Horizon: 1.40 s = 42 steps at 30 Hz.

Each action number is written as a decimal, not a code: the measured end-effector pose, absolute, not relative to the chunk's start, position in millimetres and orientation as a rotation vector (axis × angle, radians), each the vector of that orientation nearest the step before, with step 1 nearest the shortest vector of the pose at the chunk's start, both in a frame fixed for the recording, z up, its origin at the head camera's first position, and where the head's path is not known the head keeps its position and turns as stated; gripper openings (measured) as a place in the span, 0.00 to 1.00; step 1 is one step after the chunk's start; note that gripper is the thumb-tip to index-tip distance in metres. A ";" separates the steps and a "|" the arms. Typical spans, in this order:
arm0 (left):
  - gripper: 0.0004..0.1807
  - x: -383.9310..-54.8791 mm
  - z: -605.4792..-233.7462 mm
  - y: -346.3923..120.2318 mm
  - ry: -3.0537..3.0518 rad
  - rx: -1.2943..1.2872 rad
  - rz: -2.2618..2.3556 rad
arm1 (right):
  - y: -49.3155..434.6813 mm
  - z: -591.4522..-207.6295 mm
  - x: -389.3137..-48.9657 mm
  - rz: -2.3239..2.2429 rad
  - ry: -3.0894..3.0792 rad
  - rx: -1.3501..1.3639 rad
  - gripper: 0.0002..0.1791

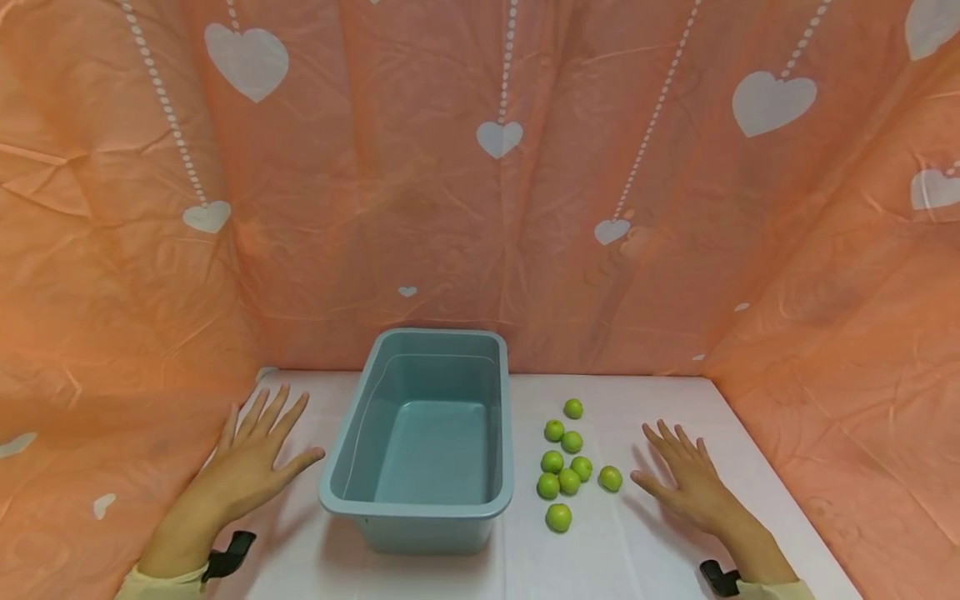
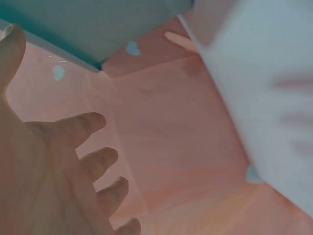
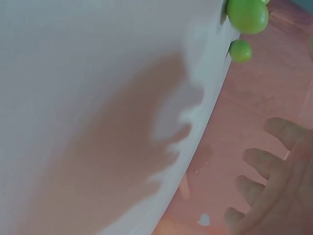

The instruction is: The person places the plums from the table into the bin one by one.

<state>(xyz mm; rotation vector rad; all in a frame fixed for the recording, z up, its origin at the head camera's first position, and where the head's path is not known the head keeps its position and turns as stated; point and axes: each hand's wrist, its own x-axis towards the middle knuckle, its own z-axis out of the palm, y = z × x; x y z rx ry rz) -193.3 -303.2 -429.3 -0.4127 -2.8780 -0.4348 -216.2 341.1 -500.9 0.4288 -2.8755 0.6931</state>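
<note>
A grey-blue plastic tub (image 1: 416, 510) stands on the white table, left of centre, with nothing inside it. Several small round green fruits (image 1: 569, 481), perhaps limes or small green apples, lie loose to its right. My left hand (image 1: 251, 467) hovers left of the tub with fingers spread and holds nothing; its thumb points at the tub's rim. To the right of the fruits, my right hand (image 1: 686, 483) is held over the table, fingers spread and holding nothing. The nearest single fruit (image 1: 611, 478) lies just off its thumb. In the right wrist view, a green fruit (image 3: 248, 14) shows near the top.
The white tabletop (image 1: 637, 558) runs back to an orange curtain (image 1: 420, 225) printed with pale hearts, which also closes in both sides. A black strap mount (image 1: 230, 554) sits at the left wrist, and another black mount (image 1: 720, 577) at the right.
</note>
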 end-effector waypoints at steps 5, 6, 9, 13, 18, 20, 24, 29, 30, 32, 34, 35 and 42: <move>0.49 -187.8 -417.1 -296.5 -2.868 -0.454 -0.431 | 339.8 -502.5 -215.9 0.724 -2.857 0.455 0.47; 0.49 -186.4 -414.8 -295.2 -2.860 -0.466 -0.426 | 339.3 -502.8 -216.1 0.732 -2.853 0.460 0.47; 0.50 -182.6 -409.0 -290.6 -2.814 -0.510 -0.405 | 337.2 -502.4 -215.7 0.768 -2.845 0.471 0.48; 0.50 -177.9 -403.4 -282.5 -2.772 -0.578 -0.394 | 334.2 -501.3 -214.7 0.814 -2.851 0.477 0.49; 0.51 -172.8 -400.3 -270.6 -2.794 -0.631 -0.437 | 330.0 -499.6 -213.9 0.829 -2.883 0.467 0.49; 0.52 -171.8 -400.4 -266.3 -2.809 -0.644 -0.460 | 328.0 -499.3 -214.2 0.827 -2.888 0.473 0.49; 0.53 -170.2 -401.7 -258.9 -2.835 -0.676 -0.490 | 324.5 -500.4 -214.7 0.822 -2.891 0.490 0.49; 0.55 -168.5 -403.2 -250.9 -2.830 -0.732 -0.475 | 320.9 -504.3 -214.5 0.776 -2.876 0.520 0.48; 0.56 -168.3 -403.4 -249.2 -2.822 -0.742 -0.465 | 320.1 -504.6 -214.2 0.772 -2.875 0.522 0.48; 0.57 -168.1 -403.7 -246.9 -2.806 -0.765 -0.454 | 318.3 -504.3 -213.4 0.770 -2.881 0.523 0.48; 0.58 -167.2 -403.7 -245.6 -2.802 -0.777 -0.456 | 316.5 -503.1 -212.5 0.777 -2.885 0.525 0.47; 0.59 -166.7 -404.0 -245.1 -2.805 -0.778 -0.469 | 315.6 -502.4 -212.0 0.777 -2.891 0.524 0.47; 0.61 -162.4 -403.5 -242.1 -2.805 -0.801 -0.510 | 313.4 -503.2 -212.0 0.752 -2.883 0.554 0.41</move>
